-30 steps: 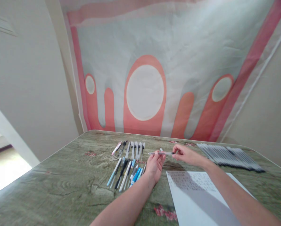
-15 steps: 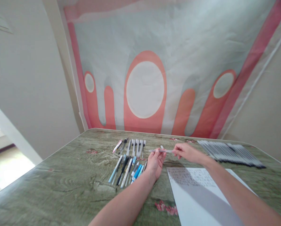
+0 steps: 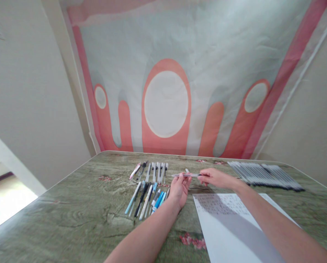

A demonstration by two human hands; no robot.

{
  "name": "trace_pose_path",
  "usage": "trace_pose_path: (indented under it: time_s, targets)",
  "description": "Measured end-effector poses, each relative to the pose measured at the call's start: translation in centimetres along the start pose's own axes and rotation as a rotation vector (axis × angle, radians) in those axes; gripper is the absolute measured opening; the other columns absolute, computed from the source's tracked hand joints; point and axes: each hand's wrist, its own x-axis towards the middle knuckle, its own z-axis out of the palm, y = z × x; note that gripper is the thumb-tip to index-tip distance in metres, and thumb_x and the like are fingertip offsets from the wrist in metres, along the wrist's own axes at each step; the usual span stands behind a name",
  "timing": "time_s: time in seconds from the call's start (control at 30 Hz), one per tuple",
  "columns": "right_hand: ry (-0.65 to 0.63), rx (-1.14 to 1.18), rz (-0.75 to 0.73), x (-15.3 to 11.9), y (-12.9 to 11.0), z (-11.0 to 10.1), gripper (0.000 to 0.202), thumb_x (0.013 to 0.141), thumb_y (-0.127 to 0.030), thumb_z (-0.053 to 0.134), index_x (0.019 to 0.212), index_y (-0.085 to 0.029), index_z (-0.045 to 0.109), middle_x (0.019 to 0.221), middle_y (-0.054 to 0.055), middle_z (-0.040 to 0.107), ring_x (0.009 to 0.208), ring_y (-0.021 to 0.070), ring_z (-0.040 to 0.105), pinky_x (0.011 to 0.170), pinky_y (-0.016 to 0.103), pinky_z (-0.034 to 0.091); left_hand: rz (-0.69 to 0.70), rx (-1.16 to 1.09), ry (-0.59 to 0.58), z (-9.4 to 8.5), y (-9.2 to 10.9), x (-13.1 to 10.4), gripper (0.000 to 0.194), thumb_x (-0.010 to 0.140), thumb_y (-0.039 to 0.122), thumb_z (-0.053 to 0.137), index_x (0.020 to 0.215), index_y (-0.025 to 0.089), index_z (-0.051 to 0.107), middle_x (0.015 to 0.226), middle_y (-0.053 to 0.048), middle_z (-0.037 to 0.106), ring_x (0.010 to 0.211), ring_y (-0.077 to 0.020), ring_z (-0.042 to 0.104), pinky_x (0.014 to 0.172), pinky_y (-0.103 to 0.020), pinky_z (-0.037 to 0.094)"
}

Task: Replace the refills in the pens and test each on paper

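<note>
A thin, pale pen lies crosswise between my two hands, above the middle of the table. My left hand, palm turned up, pinches its barrel between thumb and fingers. At its right end, where a dark part shows, my right hand grips it with closed fingers. Behind my left hand a small whitish piece sticks up; what it belongs to is hidden.
Blue, black and white pens lie left of my left forearm. Clear-capped pens stand in a row behind them. A written sheet lies under my right forearm. Many grey pens line the right side of the wood-patterned table.
A dark part of the pen now shows at my right fingers, where the pen looked pale before. The view has shifted slightly; both hands keep nearly the same place.
</note>
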Motion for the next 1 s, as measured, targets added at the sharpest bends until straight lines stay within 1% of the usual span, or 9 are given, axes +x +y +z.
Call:
trace_pose_path:
  time_s: [0.07, 0.2, 0.27, 0.37, 0.47, 0.6, 0.77, 0.87, 1.0]
  targets:
    - [0.019, 0.019, 0.009, -0.1, -0.1, -0.1, 0.03, 0.078, -0.045, 0.05, 0.068, -0.017, 0.055, 0.061, 0.0, 0.06, 0.056, 0.0126, 0.053, 0.053, 0.023, 0.037, -0.002, 0.013, -0.002, 0.0, 0.0, 0.0, 0.008, 0.084, 0.014, 0.05, 0.078, 0.011, 0.054, 0.083, -0.01, 0.065, 0.077, -0.0124, 0.064, 0.077, -0.025, 0.052]
    - [0.129, -0.013, -0.013, -0.3, -0.3, -0.3, 0.029, 0.074, -0.046, 0.055, 0.07, -0.017, 0.053, 0.062, 0.0, 0.06, 0.056, 0.0119, 0.051, 0.052, 0.023, 0.036, 0.002, 0.013, -0.037, 0.0, -0.1, -0.1, 0.007, 0.084, 0.013, 0.049, 0.08, 0.012, 0.053, 0.083, -0.009, 0.065, 0.079, -0.013, 0.064, 0.076, -0.025, 0.052]
    - [0.09, 0.01, -0.017, -0.2, -0.2, -0.2, 0.033, 0.077, -0.048, 0.051, 0.067, -0.017, 0.053, 0.062, 0.001, 0.06, 0.057, 0.0122, 0.052, 0.054, 0.023, 0.038, 0.003, 0.014, -0.046, 0.0, -0.1, -0.1, 0.006, 0.084, 0.014, 0.049, 0.079, 0.012, 0.053, 0.083, -0.009, 0.065, 0.079, -0.0132, 0.064, 0.076, -0.025, 0.052]
    - [-0.006, 0.156, 0.039, 0.1, 0.1, 0.2, 0.046, 0.082, -0.054, 0.037, 0.065, -0.015, 0.054, 0.064, 0.004, 0.061, 0.057, 0.0131, 0.056, 0.057, 0.026, 0.043, 0.003, 0.02, -0.044, 0.2, 0.0, -0.1, 0.006, 0.083, 0.014, 0.051, 0.079, 0.012, 0.053, 0.083, -0.009, 0.065, 0.079, -0.0131, 0.064, 0.078, -0.026, 0.052]
    - [-0.002, 0.258, 0.081, 0.2, 0.6, 0.3, 0.048, 0.083, -0.056, 0.033, 0.071, -0.014, 0.053, 0.067, 0.005, 0.062, 0.057, 0.013, 0.057, 0.056, 0.026, 0.044, 0.012, 0.018, -0.037, 0.2, 0.1, 0.0, 0.005, 0.083, 0.013, 0.051, 0.078, 0.012, 0.053, 0.084, -0.01, 0.065, 0.081, -0.0138, 0.064, 0.079, -0.026, 0.051]
    - [0.128, 0.125, -0.001, 0.0, 0.8, -0.1, 0.03, 0.078, -0.047, 0.051, 0.076, -0.017, 0.049, 0.065, 0.001, 0.06, 0.059, 0.0121, 0.055, 0.055, 0.023, 0.041, 0.024, 0.021, -0.043, 0.2, 0.1, 0.1, 0.005, 0.083, 0.012, 0.05, 0.079, 0.012, 0.052, 0.085, -0.01, 0.065, 0.082, -0.0144, 0.064, 0.079, -0.026, 0.051]
    - [0.216, 0.05, -0.023, 0.0, 0.5, -0.2, 0.023, 0.076, -0.04, 0.054, 0.078, -0.017, 0.049, 0.066, -0.001, 0.057, 0.057, 0.0105, 0.051, 0.053, 0.022, 0.038, 0.022, 0.025, -0.083, 0.2, 0.0, -0.1, 0.002, 0.083, 0.012, 0.05, 0.082, 0.012, 0.052, 0.085, -0.009, 0.065, 0.083, -0.0147, 0.064, 0.08, -0.027, 0.051]
    - [0.205, 0.031, -0.03, -0.1, 0.2, -0.4, 0.025, 0.072, -0.039, 0.059, 0.079, -0.017, 0.051, 0.066, -0.001, 0.057, 0.056, 0.0101, 0.049, 0.051, 0.021, 0.037, 0.029, 0.028, -0.078, 0.4, 0.0, -0.3, 0.004, 0.084, 0.012, 0.049, 0.081, 0.012, 0.051, 0.084, -0.009, 0.065, 0.083, -0.0147, 0.064, 0.08, -0.027, 0.051]
    - [0.191, -0.018, -0.04, -0.2, 0.0, -0.6, 0.024, 0.075, -0.04, 0.055, 0.072, -0.016, 0.054, 0.062, 0.0, 0.059, 0.055, 0.0108, 0.051, 0.05, 0.021, 0.037, 0.035, 0.037, -0.068, 0.6, 0.1, -0.4, 0.006, 0.085, 0.013, 0.047, 0.081, 0.012, 0.051, 0.084, -0.009, 0.066, 0.083, -0.0146, 0.064, 0.081, -0.026, 0.051]
